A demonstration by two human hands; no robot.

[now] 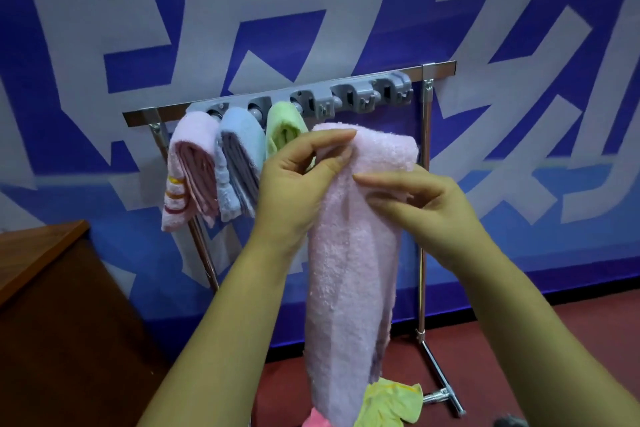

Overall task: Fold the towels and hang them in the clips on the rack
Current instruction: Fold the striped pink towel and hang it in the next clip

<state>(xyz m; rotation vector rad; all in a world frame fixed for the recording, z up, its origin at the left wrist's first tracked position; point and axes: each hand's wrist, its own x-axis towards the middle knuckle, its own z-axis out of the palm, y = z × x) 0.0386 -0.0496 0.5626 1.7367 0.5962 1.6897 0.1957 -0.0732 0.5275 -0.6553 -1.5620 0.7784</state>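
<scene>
A long pale pink towel (349,274) hangs folded lengthwise in front of the rack (424,184). My left hand (294,184) pinches its folded top edge between thumb and fingers. My right hand (422,208) holds the towel's right side a little lower, fingers curled round the cloth. On the rack's grey clip strip (356,97), three folded towels hang side by side: a pink striped towel (187,177), a blue towel (239,163) and a green towel (282,130). The three clips to the right hold nothing.
A yellow cloth (391,402) and a bright pink cloth (317,419) lie on the red floor below the towel. A brown wooden table (38,253) stands at the left. A blue and white banner wall (346,10) is behind the rack.
</scene>
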